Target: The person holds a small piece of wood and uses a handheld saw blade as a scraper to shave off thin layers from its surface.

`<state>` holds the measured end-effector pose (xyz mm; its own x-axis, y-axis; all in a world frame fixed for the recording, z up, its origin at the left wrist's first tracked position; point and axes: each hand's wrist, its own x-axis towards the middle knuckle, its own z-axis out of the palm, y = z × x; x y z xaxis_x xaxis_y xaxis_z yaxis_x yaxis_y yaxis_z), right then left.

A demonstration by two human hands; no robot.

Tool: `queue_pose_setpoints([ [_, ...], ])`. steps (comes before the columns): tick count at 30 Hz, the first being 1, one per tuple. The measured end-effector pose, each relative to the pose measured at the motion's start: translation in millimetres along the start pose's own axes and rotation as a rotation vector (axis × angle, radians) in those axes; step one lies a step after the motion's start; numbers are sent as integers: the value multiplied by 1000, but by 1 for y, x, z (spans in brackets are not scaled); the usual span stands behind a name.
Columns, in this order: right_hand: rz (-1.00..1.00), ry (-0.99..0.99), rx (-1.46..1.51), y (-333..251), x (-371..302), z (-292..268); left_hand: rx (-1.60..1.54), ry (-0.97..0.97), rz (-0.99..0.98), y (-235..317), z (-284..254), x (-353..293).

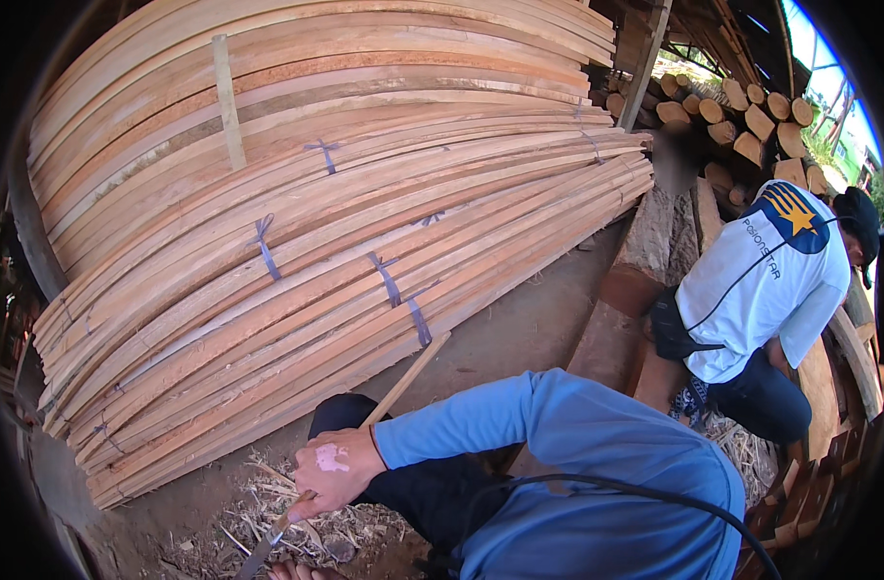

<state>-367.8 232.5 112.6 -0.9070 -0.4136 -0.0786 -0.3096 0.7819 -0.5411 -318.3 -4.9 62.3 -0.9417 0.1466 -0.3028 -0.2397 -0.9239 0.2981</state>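
My right hand, at the end of a blue sleeve, is closed around a long-handled knife. The wooden handle of the knife slants up and away from my fist, past my dark-trousered knee. Its grey metal blade points down toward the lower left. At the bottom edge, close to the blade, a few fingers of my left hand show. The frame cuts off the rest, so I cannot make out its grip. Wood shavings lie on the ground under both hands.
Bundles of long sawn wood strips, tied with purple-grey bands, fill the left and middle. An upright batten leans on them. At right a person in a white shirt bends low beside heavy timbers. Cut logs are stacked behind.
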Motion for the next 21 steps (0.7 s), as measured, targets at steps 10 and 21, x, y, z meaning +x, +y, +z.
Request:
queue_pose_setpoints([
  [10, -65, 59, -107, 5, 14, 1, -94, 23, 38, 4, -7, -6],
  [21, -49, 148, 85, 4, 28, 7, -101, -74, 58, 16, -8, -14],
])
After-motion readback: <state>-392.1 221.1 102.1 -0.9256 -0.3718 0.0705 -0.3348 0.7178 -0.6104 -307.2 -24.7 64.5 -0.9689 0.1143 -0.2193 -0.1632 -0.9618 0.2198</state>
